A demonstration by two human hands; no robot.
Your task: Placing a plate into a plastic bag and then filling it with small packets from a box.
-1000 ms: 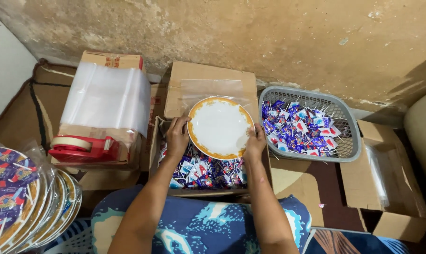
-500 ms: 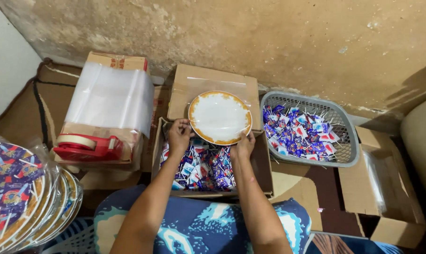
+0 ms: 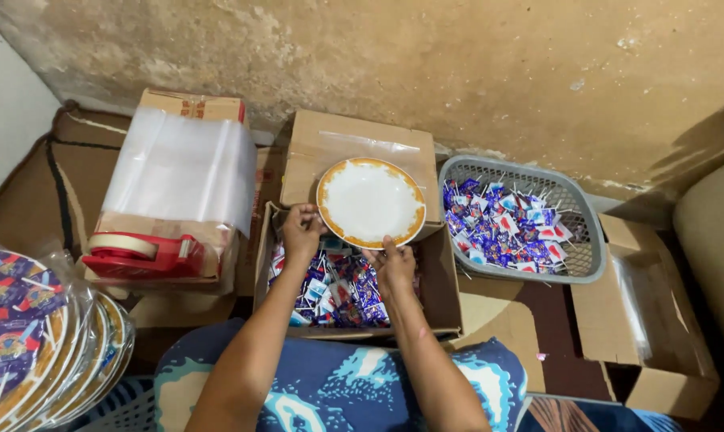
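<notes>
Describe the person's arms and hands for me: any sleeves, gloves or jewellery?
Both forearms are bare up to the bottom edge of the picture, with no sleeves showing. The left hand and right hand wear no gloves, and no watch, bracelet or ring is visible. Lower down, only blue patterned clothing shows over the lap.

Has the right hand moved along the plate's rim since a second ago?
Yes. The right hand has slid from the plate's basket-side edge round to its near edge, away from the grey basket.
</notes>
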